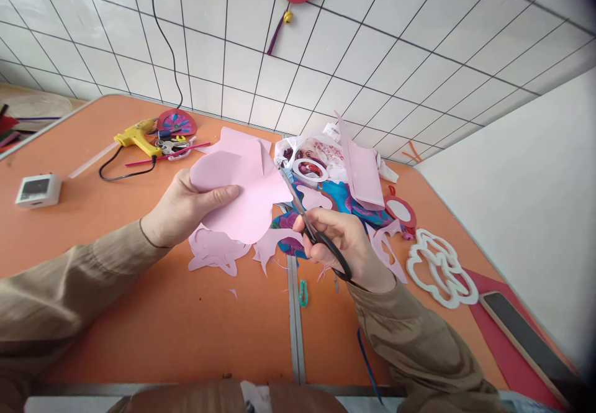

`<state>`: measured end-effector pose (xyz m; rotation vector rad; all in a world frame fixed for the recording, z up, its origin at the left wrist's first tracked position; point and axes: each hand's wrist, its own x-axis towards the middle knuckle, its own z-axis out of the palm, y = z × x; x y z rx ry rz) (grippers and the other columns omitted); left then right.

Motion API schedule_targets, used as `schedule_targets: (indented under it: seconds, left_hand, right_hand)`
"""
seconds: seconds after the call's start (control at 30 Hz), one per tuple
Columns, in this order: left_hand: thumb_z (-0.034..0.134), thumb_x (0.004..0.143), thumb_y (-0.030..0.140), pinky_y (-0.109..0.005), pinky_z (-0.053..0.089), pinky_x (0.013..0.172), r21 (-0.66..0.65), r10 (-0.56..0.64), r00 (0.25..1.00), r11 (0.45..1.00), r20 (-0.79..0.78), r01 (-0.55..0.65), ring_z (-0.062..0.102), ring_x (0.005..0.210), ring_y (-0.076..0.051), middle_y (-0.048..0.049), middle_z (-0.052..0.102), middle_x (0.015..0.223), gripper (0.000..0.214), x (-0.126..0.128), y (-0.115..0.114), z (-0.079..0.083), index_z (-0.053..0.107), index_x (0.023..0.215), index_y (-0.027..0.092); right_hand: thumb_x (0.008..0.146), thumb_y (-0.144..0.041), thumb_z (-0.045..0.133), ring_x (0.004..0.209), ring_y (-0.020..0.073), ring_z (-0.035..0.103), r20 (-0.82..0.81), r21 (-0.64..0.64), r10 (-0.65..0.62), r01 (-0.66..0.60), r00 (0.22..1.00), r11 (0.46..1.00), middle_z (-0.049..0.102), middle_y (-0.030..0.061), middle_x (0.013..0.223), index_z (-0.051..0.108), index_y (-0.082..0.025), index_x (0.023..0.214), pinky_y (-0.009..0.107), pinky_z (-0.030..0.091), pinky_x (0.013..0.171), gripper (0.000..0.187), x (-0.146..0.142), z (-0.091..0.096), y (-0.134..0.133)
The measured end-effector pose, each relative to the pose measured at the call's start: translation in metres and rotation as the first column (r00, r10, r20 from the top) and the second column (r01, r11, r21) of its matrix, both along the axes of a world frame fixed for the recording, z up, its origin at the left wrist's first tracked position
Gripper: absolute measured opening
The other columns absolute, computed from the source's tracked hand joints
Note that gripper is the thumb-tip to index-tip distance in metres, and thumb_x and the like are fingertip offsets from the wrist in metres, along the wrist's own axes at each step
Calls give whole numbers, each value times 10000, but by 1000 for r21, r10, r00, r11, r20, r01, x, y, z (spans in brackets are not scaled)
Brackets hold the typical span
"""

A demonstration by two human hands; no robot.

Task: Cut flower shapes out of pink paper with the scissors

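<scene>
A pink sheet (pixel 246 195) with a rounded, wavy outline is pinched in my left hand (pixel 190 205), the thumb lying on top of it. My right hand (pixel 342 239) grips black-handled scissors (pixel 331 253), whose blades point up and away along the sheet's right edge. Whether the blades are cutting into the sheet I cannot tell. Under and in front of the sheet lie pink offcuts (pixel 218 253). Blue patterned fabric (pixel 339 195) spreads behind the scissors, with another pink piece (pixel 314 199) on it.
A yellow glue gun (pixel 139 140) lies at the back left near a white box (pixel 38 190). Toward the back stand a plastic bag (pixel 326 152) and a folded pink sheet (pixel 361 174). White cloud-shaped outlines (pixel 440 270) and a phone (pixel 521 332) lie on the right of the orange table (pixel 223 338).
</scene>
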<state>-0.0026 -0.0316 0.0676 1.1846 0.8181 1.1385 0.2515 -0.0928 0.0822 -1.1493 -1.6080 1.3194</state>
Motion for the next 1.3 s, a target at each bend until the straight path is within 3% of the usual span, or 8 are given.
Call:
schedule_targets:
  seconds: [0.5, 0.67, 0.83, 1.3]
  left_hand:
    - [866, 710, 302, -300, 633, 622, -34, -33, 999, 999, 12, 33, 745, 744, -222, -61, 797, 864, 297, -1, 3, 0, 767, 955, 168]
    - [841, 741, 259, -303, 622, 635, -60, -48, 999, 997, 1, 47, 734, 746, -217, -61, 792, 851, 221, -1, 0, 8, 761, 919, 156]
    - [853, 723, 272, -310, 617, 634, -41, -32, 999, 999, -34, 31, 728, 757, -227, -63, 789, 852, 242, -2, 0, 10, 765, 919, 161]
    - [840, 734, 288, -325, 603, 627, -23, -23, 998, 999, -63, 22, 720, 740, -230, -59, 783, 828, 231, -1, -1, 8, 760, 902, 150]
  right_hand:
    - [736, -581, 767, 486, 83, 420, 56, 109, 120, -125, 991, 986, 506, -33, 592, 623, -148, 900, 222, 355, 452, 485, 8, 1, 7]
    - [701, -647, 763, 511, 91, 413, 52, 8, 48, -49, 997, 999, 494, -23, 597, 628, -148, 887, 223, 317, 444, 550, 6, 6, 2]
    - [636, -760, 736, 534, 104, 458, 39, -66, 81, -78, 996, 995, 547, 3, 641, 607, -153, 862, 235, 352, 463, 660, 3, 13, 0]
    - [685, -732, 722, 532, 105, 451, 34, -30, 96, -95, 995, 995, 539, 1, 647, 600, -152, 901, 236, 324, 455, 631, 4, 10, 1]
